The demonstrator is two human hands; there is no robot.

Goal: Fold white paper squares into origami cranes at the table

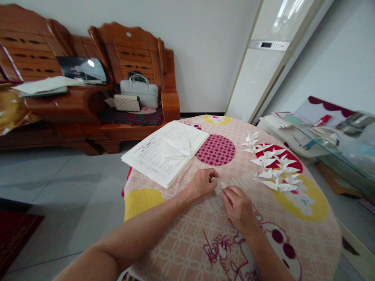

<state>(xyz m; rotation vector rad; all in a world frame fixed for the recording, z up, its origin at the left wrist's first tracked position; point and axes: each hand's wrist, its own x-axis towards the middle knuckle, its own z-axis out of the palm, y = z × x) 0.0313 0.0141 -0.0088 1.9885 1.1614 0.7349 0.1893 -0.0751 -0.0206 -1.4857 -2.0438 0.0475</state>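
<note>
My left hand [202, 182] and my right hand [238, 207] meet over a small folded piece of white paper [218, 186] on the pink patterned tablecloth [205, 234]. Both hands pinch the paper with closed fingers; most of it is hidden between them. Several finished white paper cranes [274, 166] lie in a row to the right of my hands. A stack of printed white sheets [165, 152] with a folded piece on top lies to the upper left.
A carved wooden bench [129, 78] with a white bag [140, 91] and a small purse stands behind the table. A tall white air conditioner [260, 58] stands in the corner. A cluttered glass shelf [322, 136] is on the right.
</note>
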